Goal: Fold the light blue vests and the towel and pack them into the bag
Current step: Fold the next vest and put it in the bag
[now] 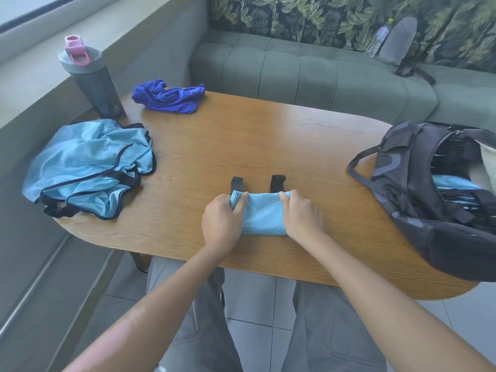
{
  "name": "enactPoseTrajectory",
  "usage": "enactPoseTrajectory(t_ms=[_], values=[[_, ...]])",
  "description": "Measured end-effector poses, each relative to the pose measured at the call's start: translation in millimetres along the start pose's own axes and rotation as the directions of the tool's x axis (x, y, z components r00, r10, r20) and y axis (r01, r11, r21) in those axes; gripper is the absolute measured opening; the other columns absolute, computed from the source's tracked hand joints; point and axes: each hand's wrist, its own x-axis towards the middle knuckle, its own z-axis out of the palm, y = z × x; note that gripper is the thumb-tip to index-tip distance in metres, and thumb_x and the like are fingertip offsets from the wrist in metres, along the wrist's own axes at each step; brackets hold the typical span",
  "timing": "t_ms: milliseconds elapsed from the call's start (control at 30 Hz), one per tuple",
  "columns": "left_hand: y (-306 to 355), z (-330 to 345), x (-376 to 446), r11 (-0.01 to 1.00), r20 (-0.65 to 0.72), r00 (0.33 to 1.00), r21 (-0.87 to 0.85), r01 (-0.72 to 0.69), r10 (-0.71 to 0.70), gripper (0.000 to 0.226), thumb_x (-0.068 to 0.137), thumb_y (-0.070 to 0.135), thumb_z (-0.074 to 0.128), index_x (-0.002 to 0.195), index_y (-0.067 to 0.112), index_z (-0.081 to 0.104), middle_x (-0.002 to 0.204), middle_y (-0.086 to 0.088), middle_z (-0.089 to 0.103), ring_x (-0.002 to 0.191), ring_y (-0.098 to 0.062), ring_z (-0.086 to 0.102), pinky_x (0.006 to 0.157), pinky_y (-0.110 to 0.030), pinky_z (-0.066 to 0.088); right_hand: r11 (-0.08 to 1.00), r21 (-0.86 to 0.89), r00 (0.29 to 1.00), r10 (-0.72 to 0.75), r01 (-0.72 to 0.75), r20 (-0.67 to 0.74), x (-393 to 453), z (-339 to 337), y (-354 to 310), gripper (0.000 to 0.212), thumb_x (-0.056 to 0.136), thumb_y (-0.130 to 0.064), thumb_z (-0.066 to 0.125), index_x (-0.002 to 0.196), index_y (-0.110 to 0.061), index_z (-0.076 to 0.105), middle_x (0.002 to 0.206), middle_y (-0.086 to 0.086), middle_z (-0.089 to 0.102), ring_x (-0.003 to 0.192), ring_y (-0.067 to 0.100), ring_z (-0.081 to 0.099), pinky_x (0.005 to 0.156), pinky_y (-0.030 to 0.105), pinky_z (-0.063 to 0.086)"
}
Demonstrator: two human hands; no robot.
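Note:
A light blue vest (261, 214), folded into a small bundle, lies near the table's front edge with two black straps sticking out at its far side. My left hand (224, 220) grips its left end and my right hand (302, 217) grips its right end. A heap of unfolded light blue vests (88, 165) with black trim lies at the table's left end. A crumpled dark blue towel (169, 96) sits at the far left. The black bag (418, 189) stands open on the right, with light blue fabric visible inside.
A grey shaker bottle (90, 79) with a pink cap stands at the far left corner of the wooden table (268, 140). A green sofa (322, 73) runs behind it, with a grey backpack (397, 41) on it. My legs are under the table's front edge.

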Motion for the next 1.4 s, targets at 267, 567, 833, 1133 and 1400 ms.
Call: enactPoseTrajectory(t_ms=[267, 567, 833, 1133, 1400], values=[[2.3, -5.6, -1.3, 0.986, -0.031, 0.988, 0.071, -0.151, 0.154, 0.008, 0.1, 0.035, 0.058, 0.107, 0.03, 0.06, 0.094, 0.013, 0.063, 0.084, -0.015, 0.059, 0.071, -0.036, 0.048, 0.996, -0.064, 0.998, -0.06, 0.062, 0.038, 4.6, -0.9, -2.0, 0.034, 0.109, -0.044, 0.02, 0.115, -0.016, 0.038, 0.09, 0.012, 0.066, 0.074, 0.032, 0.051, 0.064, 0.039, 0.037], [-5.6, 2.1, 7.6, 0.619, -0.019, 0.707, 0.5, -0.606, 0.707, 0.025, 0.082, -0.006, 0.063, 0.101, 0.01, 0.065, 0.11, -0.008, 0.06, 0.088, -0.031, 0.057, 0.082, -0.04, 0.044, 0.932, -0.329, 0.963, -0.213, 0.151, -0.163, 12.8, 2.3, -4.2, 0.028, 0.105, -0.036, 0.046, 0.121, -0.014, 0.048, 0.097, 0.008, 0.061, 0.091, 0.032, 0.059, 0.061, 0.036, 0.037], [-18.6, 0.1, 30.4, 0.271, 0.383, 0.39, 0.328, -0.905, 0.837, 0.034, 0.092, -0.002, 0.048, 0.12, -0.004, 0.065, 0.128, -0.014, 0.064, 0.113, -0.031, 0.058, 0.093, -0.036, 0.046, 0.925, -0.2, 0.947, -0.313, 0.322, 0.077, 33.0, 12.1, 21.8, 0.049, 0.108, -0.046, 0.022, 0.152, -0.028, 0.034, 0.165, 0.008, 0.021, 0.153, 0.029, 0.012, 0.118, 0.047, 0.025], [-14.0, 0.7, 35.2, 0.412, 0.525, 0.55, 0.365, -0.835, 0.649, 0.058, 0.084, 0.003, 0.076, 0.137, 0.002, 0.053, 0.122, -0.008, 0.064, 0.106, -0.027, 0.058, 0.085, -0.041, 0.056, 0.944, -0.074, 0.938, -0.305, 0.32, 0.163, 30.7, 2.0, 24.0, 0.055, 0.107, -0.05, 0.028, 0.157, -0.029, 0.02, 0.166, 0.003, 0.02, 0.153, 0.023, 0.009, 0.121, 0.043, 0.019], [26.8, -14.8, 46.4, 0.531, 0.671, 0.64, 0.41, -0.742, 0.376, 0.038, 0.095, 0.032, 0.067, 0.124, 0.013, 0.052, 0.108, -0.001, 0.059, 0.11, -0.022, 0.045, 0.086, -0.036, 0.049, 0.983, 0.119, 0.976, 0.113, -0.137, 0.187, 29.6, -8.1, 21.4, 0.074, 0.084, -0.062, 0.068, 0.132, -0.009, 0.047, 0.124, 0.004, 0.062, 0.119, 0.028, 0.055, 0.098, 0.041, 0.046]])
